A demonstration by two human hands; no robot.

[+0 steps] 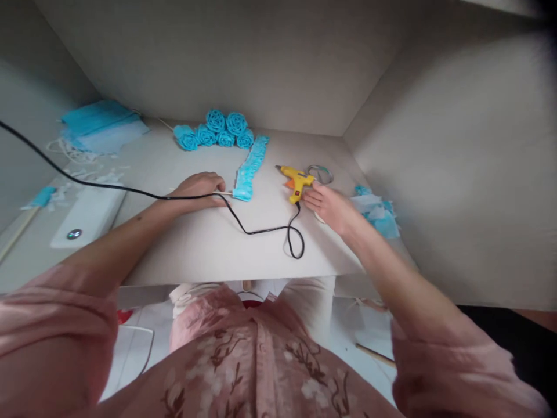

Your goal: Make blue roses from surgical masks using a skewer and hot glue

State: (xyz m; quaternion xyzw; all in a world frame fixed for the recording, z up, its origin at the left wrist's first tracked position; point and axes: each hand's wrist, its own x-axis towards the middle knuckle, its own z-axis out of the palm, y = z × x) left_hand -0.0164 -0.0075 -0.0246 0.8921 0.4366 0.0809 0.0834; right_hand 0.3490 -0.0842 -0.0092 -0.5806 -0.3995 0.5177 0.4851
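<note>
My left hand [202, 188] is closed on a thin wooden stick [224, 193]. At the stick's tip lies one end of a ruffled light-blue strip [252, 165], which stretches away across the tabletop. To its right is a yellow hot glue gun [298, 181] with an orange trigger, its nozzle pointing left. My right hand [325, 204] is right beside the gun's handle, fingers stretched toward it and not wrapped round it. Whether the fingertips touch the handle is hard to make out. A black cord [256, 232] runs from the gun and crosses in front of my left hand.
Several rolled blue roses [216, 121] sit at the back. Folded blue masks [102, 125] are piled at the back left, near a white power bank [89, 209] and scraps. More blue-white scraps [378, 215] lie at the right, close to the side wall [456, 162].
</note>
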